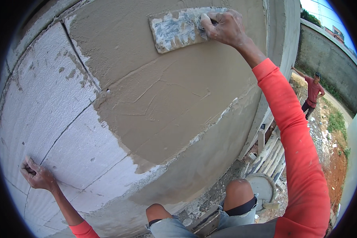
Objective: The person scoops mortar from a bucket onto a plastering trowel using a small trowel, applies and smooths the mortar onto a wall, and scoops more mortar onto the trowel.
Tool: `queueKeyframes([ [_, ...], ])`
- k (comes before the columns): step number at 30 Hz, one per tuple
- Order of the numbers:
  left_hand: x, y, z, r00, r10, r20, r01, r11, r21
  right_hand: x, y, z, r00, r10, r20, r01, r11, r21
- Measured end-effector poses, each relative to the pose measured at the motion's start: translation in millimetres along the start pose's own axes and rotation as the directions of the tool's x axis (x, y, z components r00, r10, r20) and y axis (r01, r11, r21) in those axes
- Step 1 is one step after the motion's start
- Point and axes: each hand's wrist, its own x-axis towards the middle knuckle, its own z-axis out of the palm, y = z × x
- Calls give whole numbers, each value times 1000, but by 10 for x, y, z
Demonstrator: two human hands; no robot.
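My right hand (228, 28) grips a plastering float (178, 29), its broad rectangular board smeared with mortar. The float lies against the wet grey-brown plaster (178, 95) near the top of the wall, and my fingers hide most of its handle. To the lower left, my left hand (39, 175) is curled into a loose fist beside the bare white blocks (59, 115), with nothing visible in it. Whether its knuckles touch the wall I cannot tell. The fresh plaster ends in a ragged edge against these blocks.
A grey band of wall (210, 158) runs below the fresh plaster. Wooden planks (267, 156) and a round mortar bucket (261, 186) lie below right, near my knees. A concrete column (279, 43) edges the wall. Another person (313, 93) stands on the ground beyond it.
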Motion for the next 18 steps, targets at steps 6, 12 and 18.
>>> queueKeyframes([
  [6,-26,102,66,1000,-21,2,21,999,39,-1218,-44,-131,955,256,150,-261,965,15],
  [12,-41,179,82,1000,-8,-5,8,999,46,-602,572,-160,358,909,214,-885,257,389],
  [18,-21,253,42,999,28,-21,-28,1000,8,-342,108,-68,619,737,271,-777,527,345],
])
